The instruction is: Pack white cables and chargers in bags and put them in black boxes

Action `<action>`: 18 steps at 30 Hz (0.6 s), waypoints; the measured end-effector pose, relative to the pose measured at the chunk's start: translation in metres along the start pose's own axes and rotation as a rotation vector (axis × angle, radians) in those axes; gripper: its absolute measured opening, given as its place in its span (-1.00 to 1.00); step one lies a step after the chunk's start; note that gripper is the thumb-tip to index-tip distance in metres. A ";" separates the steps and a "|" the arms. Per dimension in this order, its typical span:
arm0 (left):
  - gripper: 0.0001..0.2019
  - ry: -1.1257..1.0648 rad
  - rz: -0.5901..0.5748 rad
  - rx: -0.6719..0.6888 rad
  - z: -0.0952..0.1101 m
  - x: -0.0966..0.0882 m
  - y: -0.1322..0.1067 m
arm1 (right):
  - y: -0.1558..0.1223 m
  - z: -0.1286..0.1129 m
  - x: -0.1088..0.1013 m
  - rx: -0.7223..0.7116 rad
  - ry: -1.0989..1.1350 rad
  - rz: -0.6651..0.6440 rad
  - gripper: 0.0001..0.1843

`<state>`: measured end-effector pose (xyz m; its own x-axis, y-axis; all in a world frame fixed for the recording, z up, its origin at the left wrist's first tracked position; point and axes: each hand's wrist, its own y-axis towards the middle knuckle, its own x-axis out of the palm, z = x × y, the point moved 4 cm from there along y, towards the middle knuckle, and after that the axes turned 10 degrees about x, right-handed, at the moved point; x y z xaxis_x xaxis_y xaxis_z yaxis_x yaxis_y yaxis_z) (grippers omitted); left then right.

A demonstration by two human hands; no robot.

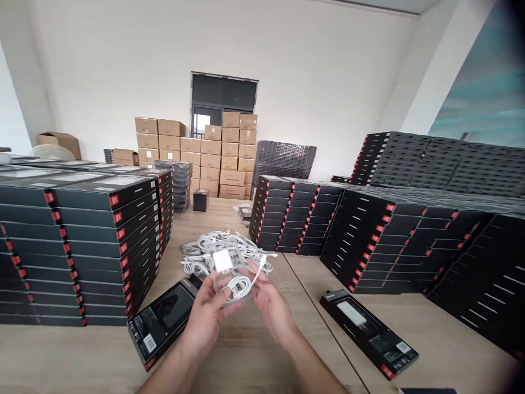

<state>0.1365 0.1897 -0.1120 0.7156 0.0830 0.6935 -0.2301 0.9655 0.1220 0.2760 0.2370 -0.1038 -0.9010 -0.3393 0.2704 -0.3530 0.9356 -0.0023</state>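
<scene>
My left hand point(205, 320) and my right hand point(271, 307) both hold a clear plastic bag point(232, 279) above the wooden table point(250, 355). Inside the bag are a white charger plug point(222, 261) and a coiled white cable point(239, 285). A thin white cable end point(258, 273) runs up beside my right fingers. Just beyond my hands lies a heap of similar bagged white cables point(225, 251). A flat black product box point(162, 320) lies tilted against the table close to my left hand.
Tall stacks of black boxes with red labels stand on the left point(82, 246) and right point(369, 230). Another black box point(369, 334) lies flat at front right. Cardboard cartons point(200, 153) are piled against the far wall, beside a dark stack of trays point(283, 161).
</scene>
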 end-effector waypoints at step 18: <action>-0.33 0.158 0.067 0.025 0.008 -0.002 0.004 | -0.006 0.009 -0.002 0.236 0.070 -0.038 -0.46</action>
